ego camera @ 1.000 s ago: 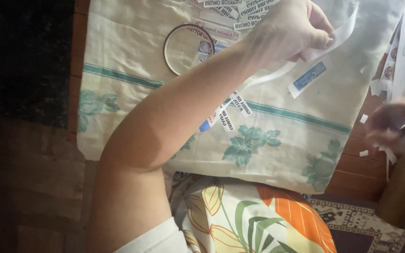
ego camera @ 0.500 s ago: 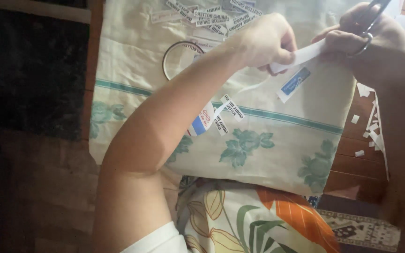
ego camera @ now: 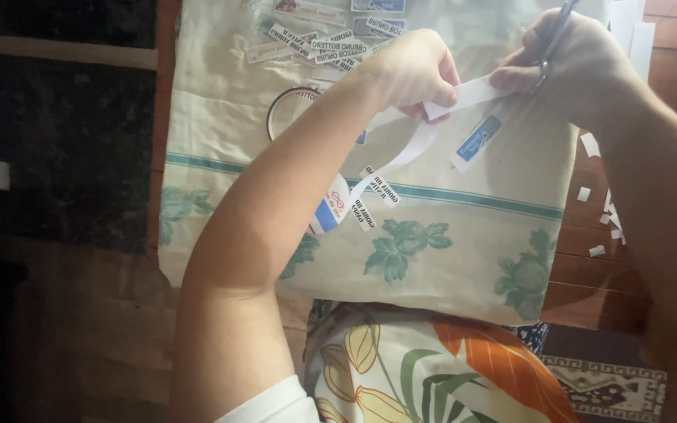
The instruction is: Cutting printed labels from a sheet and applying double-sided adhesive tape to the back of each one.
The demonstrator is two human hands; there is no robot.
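Scissors [ego camera: 552,43] gripped in right hand [ego camera: 570,66], paper strip [ego camera: 432,125] pinched in left hand [ego camera: 413,70] over cloth [ego camera: 448,258]; several cut labels [ego camera: 315,43] already laid out, apparently much strip left.

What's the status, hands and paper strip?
Left hand pinching white paper strip. Right hand holding scissors at strip's end. Cut labels and clear ring on cloth, none in the way.

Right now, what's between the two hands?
In the head view, a white paper strip bridges the left hand and the right hand holding scissors.
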